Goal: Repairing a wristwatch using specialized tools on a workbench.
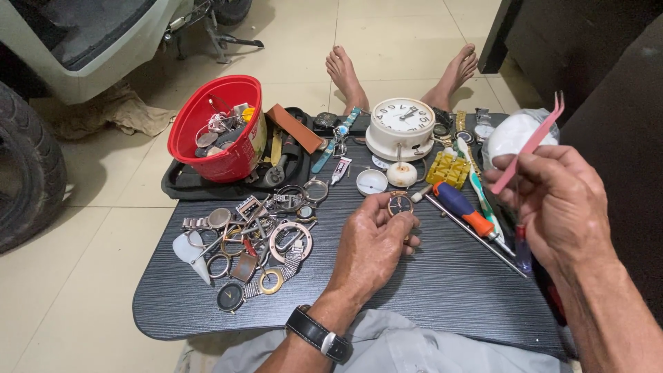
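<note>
My left hand [373, 245] rests on the dark table [442, 290] and pinches a small round watch case [400, 204] between thumb and fingers. A black wristwatch is strapped on that wrist. My right hand [559, 200] is raised at the right and grips pink plastic tweezers [532, 144] that point up and away. Just ahead of the watch case lie a white round dial [371, 182] and a small cream knob-like part [401, 174].
A pile of watch cases and bracelets [248, 245] lies at the left. A red bucket of parts [221, 128] sits on a black tray. A white table clock [400, 128], yellow block [447, 169], blue-orange screwdriver [463, 209] and toothbrush stand at the back right. Bare feet beyond.
</note>
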